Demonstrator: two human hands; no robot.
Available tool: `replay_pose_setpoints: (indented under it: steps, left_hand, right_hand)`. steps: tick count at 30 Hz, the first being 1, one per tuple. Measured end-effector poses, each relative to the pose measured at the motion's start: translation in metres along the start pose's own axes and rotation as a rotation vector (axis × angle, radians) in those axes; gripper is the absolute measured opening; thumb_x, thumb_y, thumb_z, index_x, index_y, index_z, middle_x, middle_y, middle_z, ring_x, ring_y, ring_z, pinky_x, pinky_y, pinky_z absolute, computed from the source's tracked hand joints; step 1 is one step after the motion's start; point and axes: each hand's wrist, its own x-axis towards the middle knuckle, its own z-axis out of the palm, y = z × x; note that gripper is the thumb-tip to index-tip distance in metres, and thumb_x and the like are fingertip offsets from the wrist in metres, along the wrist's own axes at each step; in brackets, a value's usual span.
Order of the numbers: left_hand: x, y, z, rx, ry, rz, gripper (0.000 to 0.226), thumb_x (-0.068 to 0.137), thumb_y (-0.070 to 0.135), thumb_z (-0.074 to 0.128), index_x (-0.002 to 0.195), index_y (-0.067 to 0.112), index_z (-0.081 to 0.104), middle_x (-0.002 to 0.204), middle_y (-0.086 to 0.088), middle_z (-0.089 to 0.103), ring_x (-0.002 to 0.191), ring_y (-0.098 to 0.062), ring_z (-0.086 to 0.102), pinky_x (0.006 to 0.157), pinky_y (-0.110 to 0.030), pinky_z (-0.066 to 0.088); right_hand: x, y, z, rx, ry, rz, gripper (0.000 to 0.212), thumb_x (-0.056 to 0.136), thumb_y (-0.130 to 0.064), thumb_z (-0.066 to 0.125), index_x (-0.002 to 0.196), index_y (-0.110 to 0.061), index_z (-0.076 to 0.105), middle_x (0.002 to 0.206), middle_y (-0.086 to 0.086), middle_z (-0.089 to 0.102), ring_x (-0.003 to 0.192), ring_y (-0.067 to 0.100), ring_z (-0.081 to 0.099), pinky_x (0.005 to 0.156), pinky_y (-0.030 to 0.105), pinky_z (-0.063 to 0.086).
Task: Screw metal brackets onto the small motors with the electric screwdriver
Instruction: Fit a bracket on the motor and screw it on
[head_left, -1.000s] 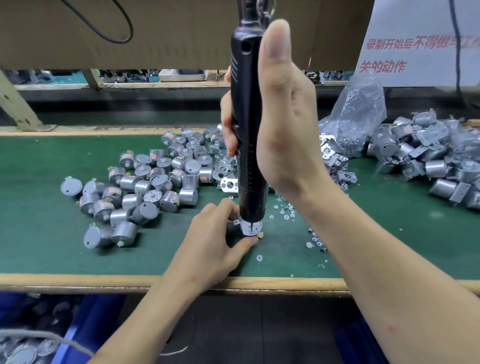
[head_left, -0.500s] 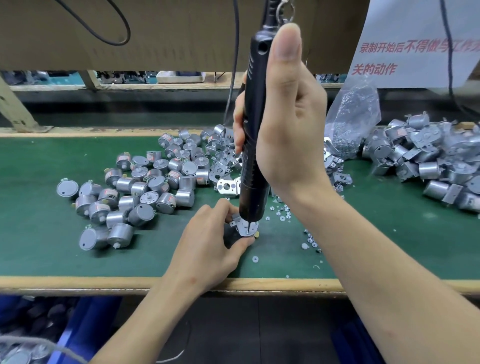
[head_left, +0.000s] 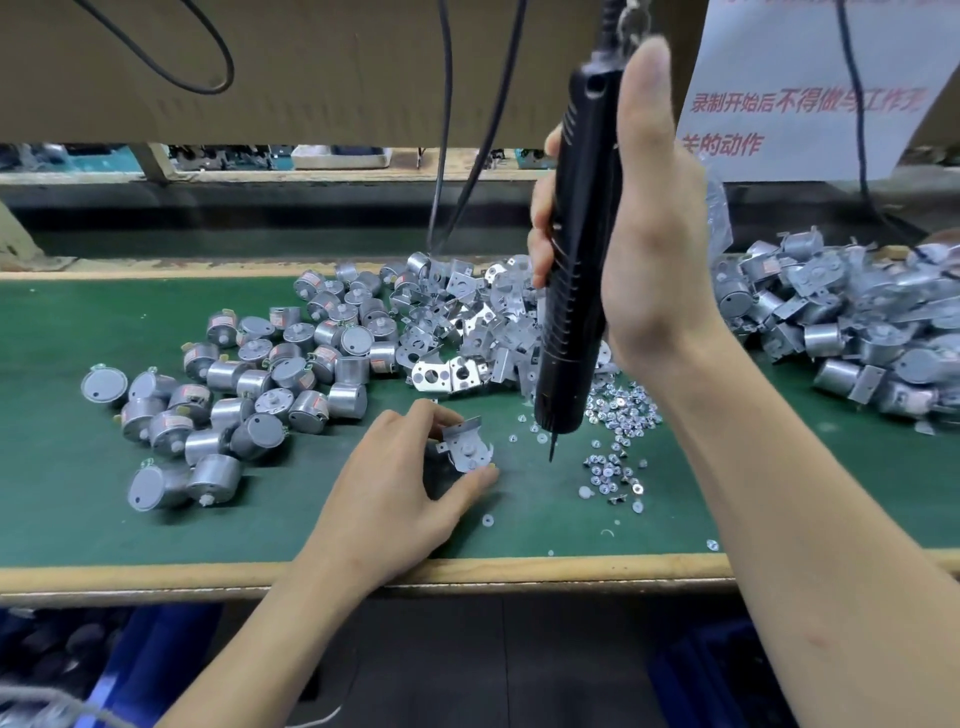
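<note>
Nearest you, blue bins sit under the wooden front edge of the green counter. Just past that edge, your left hand pinches a small motor between thumb and fingertips, holding it on the counter with a metal bracket seated on top. Your right hand is wrapped round the black electric screwdriver, thumb straight up its barrel. The tool hangs nearly upright, its bit pointing down just right of the bracket, not touching it.

This looks like the gap between fasteners; the bit seems bare, though it is too fine to be sure. The next move likely calls for collecting one of the screws scattered just beside the bit, then centring it over a bracket hole while your left hand stops the motor turning. Your thumb tip lies close to the bracket, so keep it out of the bit's path. Stray white washers dot the counter around the work.

Farther back lie loose motors on the left, spare brackets in the middle and bracketed motors on the right. Behind them cables hang down, beside a plastic bag and a paper sign
</note>
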Motion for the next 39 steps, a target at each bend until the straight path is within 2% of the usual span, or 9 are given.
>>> replay_pose_setpoints:
  steps: [3, 9, 14, 18, 24, 27, 30, 33, 39]
  left_hand:
    - [0.001, 0.001, 0.002, -0.013, 0.026, -0.010, 0.026, 0.089, 0.049, 0.055, 0.105, 0.028, 0.055, 0.094, 0.022, 0.057, 0.090, -0.003, 0.051, 0.076, -0.020, 0.039]
    - [0.003, -0.002, -0.002, -0.128, 0.009, -0.103, 0.012, 0.085, 0.038, 0.070, 0.092, 0.036, 0.060, 0.086, 0.024, 0.066, 0.086, 0.003, 0.059, 0.070, -0.006, 0.036]
    - [0.003, 0.000, -0.002, -0.112, -0.005, -0.088, 0.014, 0.084, 0.043, 0.070, 0.093, 0.041, 0.059, 0.085, 0.030, 0.062, 0.091, 0.008, 0.055, 0.073, -0.001, 0.034]
    - [0.004, 0.000, -0.002, -0.113, -0.015, -0.097, 0.017, 0.080, 0.049, 0.060, 0.095, 0.042, 0.060, 0.088, 0.028, 0.064, 0.090, 0.004, 0.056, 0.073, -0.003, 0.034]
    - [0.004, 0.000, -0.002, -0.106, -0.012, -0.091, 0.016, 0.080, 0.051, 0.059, 0.095, 0.044, 0.058, 0.088, 0.027, 0.064, 0.090, 0.003, 0.057, 0.074, -0.006, 0.035]
    - [0.003, 0.000, -0.002, -0.118, -0.011, -0.085, 0.027, 0.076, 0.059, 0.063, 0.098, 0.044, 0.058, 0.091, 0.029, 0.064, 0.094, 0.005, 0.057, 0.075, -0.004, 0.036]
    - [0.002, -0.001, -0.002, -0.110, -0.040, -0.073, 0.046, 0.068, 0.065, 0.070, 0.107, 0.043, 0.058, 0.095, 0.029, 0.063, 0.097, 0.005, 0.057, 0.077, -0.006, 0.040]
    - [0.002, -0.003, -0.003, -0.072, -0.059, -0.060, 0.052, 0.067, 0.060, 0.077, 0.112, 0.041, 0.057, 0.098, 0.027, 0.063, 0.097, 0.004, 0.056, 0.077, -0.008, 0.038]
    - [0.003, -0.004, -0.003, -0.069, -0.042, -0.044, 0.045, 0.072, 0.049, 0.080, 0.110, 0.041, 0.056, 0.097, 0.029, 0.063, 0.095, 0.003, 0.056, 0.076, -0.006, 0.036]
  right_hand:
    - [-0.006, 0.009, -0.014, 0.005, 0.023, 0.013, 0.064, 0.107, -0.044, 0.029, 0.095, 0.014, 0.054, 0.065, 0.011, 0.057, 0.047, 0.024, 0.052, 0.049, 0.037, 0.046]
    - [-0.007, 0.014, -0.028, 0.023, 0.069, -0.009, 0.057, 0.104, -0.049, 0.029, 0.095, 0.000, 0.057, 0.064, 0.009, 0.057, 0.049, 0.026, 0.053, 0.050, 0.034, 0.045]
    - [-0.004, 0.017, -0.034, -0.013, 0.062, -0.031, 0.067, 0.105, -0.049, 0.030, 0.094, 0.013, 0.052, 0.064, 0.009, 0.058, 0.048, 0.026, 0.054, 0.049, 0.032, 0.045]
    - [-0.003, 0.019, -0.038, -0.021, 0.068, -0.047, 0.067, 0.104, -0.050, 0.030, 0.096, 0.012, 0.053, 0.064, 0.008, 0.058, 0.049, 0.027, 0.054, 0.050, 0.034, 0.046]
    - [-0.002, 0.022, -0.036, -0.029, 0.086, -0.047, 0.060, 0.105, -0.048, 0.029, 0.095, 0.004, 0.056, 0.065, 0.009, 0.059, 0.049, 0.027, 0.055, 0.049, 0.033, 0.046]
    - [-0.002, 0.026, -0.037, -0.042, 0.083, -0.044, 0.063, 0.105, -0.047, 0.029, 0.096, 0.010, 0.054, 0.065, 0.009, 0.058, 0.050, 0.026, 0.054, 0.050, 0.033, 0.046]
    - [-0.001, 0.028, -0.037, -0.049, 0.088, -0.042, 0.062, 0.104, -0.047, 0.029, 0.095, 0.008, 0.055, 0.064, 0.010, 0.058, 0.049, 0.027, 0.054, 0.051, 0.035, 0.046]
    - [-0.001, 0.029, -0.037, -0.053, 0.094, -0.045, 0.060, 0.105, -0.046, 0.028, 0.094, 0.006, 0.056, 0.065, 0.010, 0.058, 0.049, 0.027, 0.055, 0.051, 0.036, 0.047]
    - [-0.002, 0.028, -0.033, -0.039, 0.093, -0.031, 0.056, 0.105, -0.046, 0.028, 0.095, 0.001, 0.056, 0.065, 0.010, 0.058, 0.050, 0.026, 0.054, 0.051, 0.036, 0.047]
